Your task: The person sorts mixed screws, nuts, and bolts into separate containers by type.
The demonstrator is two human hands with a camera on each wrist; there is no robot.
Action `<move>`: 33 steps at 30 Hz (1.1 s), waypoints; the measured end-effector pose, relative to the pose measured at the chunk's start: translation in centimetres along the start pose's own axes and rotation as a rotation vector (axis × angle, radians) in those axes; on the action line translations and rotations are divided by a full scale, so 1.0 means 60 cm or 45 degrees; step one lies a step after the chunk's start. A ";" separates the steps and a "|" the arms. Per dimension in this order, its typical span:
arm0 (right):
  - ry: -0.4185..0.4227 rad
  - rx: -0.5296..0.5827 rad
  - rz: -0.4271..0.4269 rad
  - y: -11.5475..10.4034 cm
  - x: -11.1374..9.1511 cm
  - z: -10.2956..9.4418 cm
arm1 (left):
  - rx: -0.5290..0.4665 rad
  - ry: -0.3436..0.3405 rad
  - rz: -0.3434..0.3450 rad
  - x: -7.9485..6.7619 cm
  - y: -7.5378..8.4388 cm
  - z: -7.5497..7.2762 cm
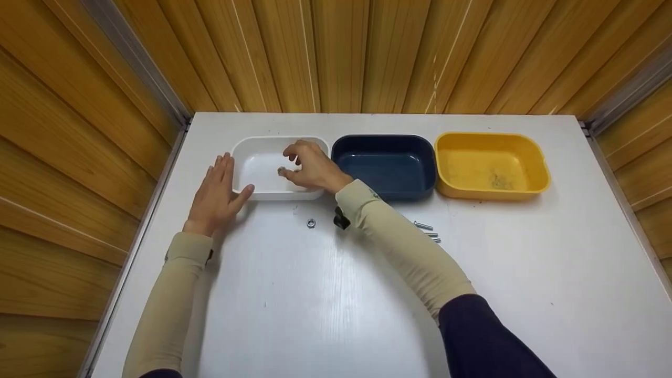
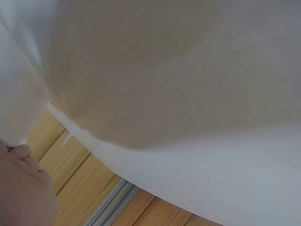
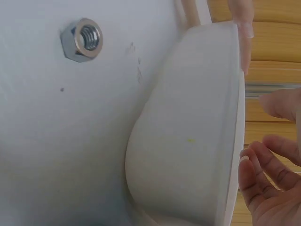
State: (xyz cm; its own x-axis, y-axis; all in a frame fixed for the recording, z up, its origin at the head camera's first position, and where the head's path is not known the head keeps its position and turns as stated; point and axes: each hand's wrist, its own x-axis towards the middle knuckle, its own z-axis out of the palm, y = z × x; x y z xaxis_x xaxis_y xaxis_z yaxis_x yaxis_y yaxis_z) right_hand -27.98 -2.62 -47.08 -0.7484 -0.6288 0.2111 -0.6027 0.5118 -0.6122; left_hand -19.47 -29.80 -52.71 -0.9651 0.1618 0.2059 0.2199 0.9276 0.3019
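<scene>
Over the white bin [image 1: 278, 196] reaches my right hand [image 1: 314, 167], its thumb and fingers spread apart. A small metal nut [image 1: 281, 171] shows by the thumb tip; whether it touches the thumb cannot be told. My left hand [image 1: 214, 194] lies with straight fingers along the bin's left end, its thumb at the front rim. On the table in front of the bin sits another hex nut [image 1: 311, 223], large in the right wrist view. That view also shows the right fingers [image 3: 270, 176] apart from the thumb, beyond the bin's rim.
A dark blue bin [image 1: 383, 194] stands right of the white one, then a yellow bin [image 1: 493, 193] with dark specks inside. Several bolts [image 1: 423, 226] lie before the blue bin, partly behind the right sleeve. Wood-patterned walls [image 1: 341, 58] enclose the white table [image 1: 294, 304].
</scene>
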 end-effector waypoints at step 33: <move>0.150 0.104 -0.282 -0.039 -0.128 0.009 | 0.006 -0.002 0.002 0.003 0.000 0.000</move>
State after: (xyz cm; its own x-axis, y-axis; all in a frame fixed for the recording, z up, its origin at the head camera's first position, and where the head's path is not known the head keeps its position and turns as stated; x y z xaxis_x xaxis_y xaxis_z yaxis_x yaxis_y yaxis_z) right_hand -20.70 0.71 -47.67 -0.6309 -0.6453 0.4307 -0.7343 0.3174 -0.6001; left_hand -19.63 -29.78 -52.69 -0.9650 0.1636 0.2051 0.2206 0.9290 0.2971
